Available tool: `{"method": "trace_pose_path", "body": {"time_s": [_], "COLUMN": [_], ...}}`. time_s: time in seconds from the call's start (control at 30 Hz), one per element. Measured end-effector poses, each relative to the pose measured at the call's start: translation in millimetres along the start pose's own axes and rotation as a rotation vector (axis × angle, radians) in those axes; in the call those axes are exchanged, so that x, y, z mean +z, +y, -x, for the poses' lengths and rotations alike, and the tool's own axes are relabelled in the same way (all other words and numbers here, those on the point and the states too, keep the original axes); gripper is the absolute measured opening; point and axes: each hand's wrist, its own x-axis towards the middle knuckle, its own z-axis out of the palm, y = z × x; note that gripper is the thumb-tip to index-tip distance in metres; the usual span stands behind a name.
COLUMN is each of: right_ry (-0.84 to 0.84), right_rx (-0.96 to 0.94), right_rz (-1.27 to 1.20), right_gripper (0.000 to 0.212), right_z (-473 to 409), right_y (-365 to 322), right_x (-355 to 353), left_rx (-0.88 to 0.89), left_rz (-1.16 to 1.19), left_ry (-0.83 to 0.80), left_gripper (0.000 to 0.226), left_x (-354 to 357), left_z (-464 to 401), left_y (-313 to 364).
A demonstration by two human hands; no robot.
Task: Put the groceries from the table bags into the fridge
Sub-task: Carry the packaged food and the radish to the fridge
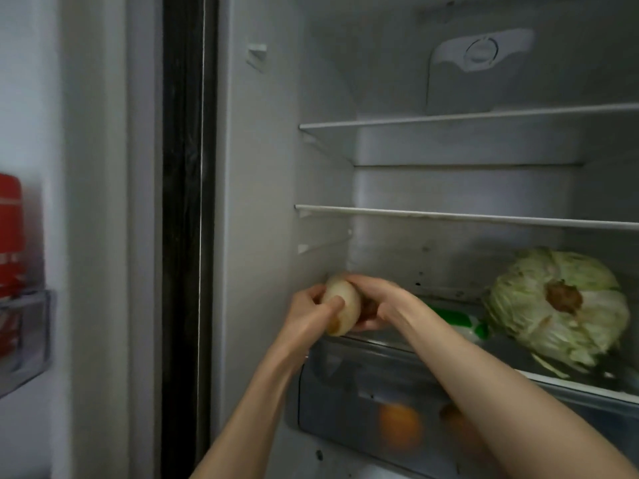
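Pale round onion (340, 307) held between left hand (307, 314) and right hand (375, 305), at left front edge of lowest glass shelf (570, 380). Large pale-green cabbage (556, 305) on same shelf, well right. Green-and-white packet (473, 324) between. Clear drawer (345, 392) below, holding round orange fruits (399, 428). Red carton (10, 236) in door rack, far left.

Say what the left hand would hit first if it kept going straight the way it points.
Probably the fridge's left inner wall, near its back corner. The left hand, gripping the onion, points up and inward; depth is unclear.
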Motion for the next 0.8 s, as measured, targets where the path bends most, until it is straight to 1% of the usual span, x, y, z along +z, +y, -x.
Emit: {"method": "trace_pose_path", "body": {"time_s": [0.07,0.13,0.27,0.37,0.43,0.53,0.63,0.7,0.8], "right_ry": [0.013,0.008,0.024,0.013,0.007,0.021,0.033,0.045,0.021], "right_rx": [-0.060,-0.088,-0.116,-0.197,-0.293,-0.501,-0.658,-0.703,-0.710], "right_rz": [0.057,0.057,0.046,0.087,0.226,0.612,0.875,0.972,1.094], "right_gripper": [0.038,0.037,0.030,0.032,0.029,0.029,0.039,0.044,0.050], "right_z": [-7,-14,-22,-24,-25,-12,8,12,5], "right_y": [-4,-6,-5,-2,4,19,32,35,32], "right_x": [-4,-8,-11,-17,-22,-28,-28,-25,-20], "left_rx": [-0.022,-0.035,-0.045,-0.038,-0.029,-0.036,-0.004,0.044,0.128], "left_rz": [-0.016,-0.029,-0.117,-0.159,-0.179,-0.209,-0.288,-0.356,-0.426], "left_ry": [0.006,0.007,0.029,0.040,0.031,0.034,0.145,0.205,0.255], "left_gripper": [0.028,0.027,0.033,0.036,0.037,0.038,0.030,0.028,0.036], "left_x": [2,4,12,18,19,19,18,20,26], "left_z": [-9,-18,-35,-40,-45,-52,-48,-39,-24], "left_y": [-4,-7,-19,-28,-27,-27,-31,-35,-41]}}
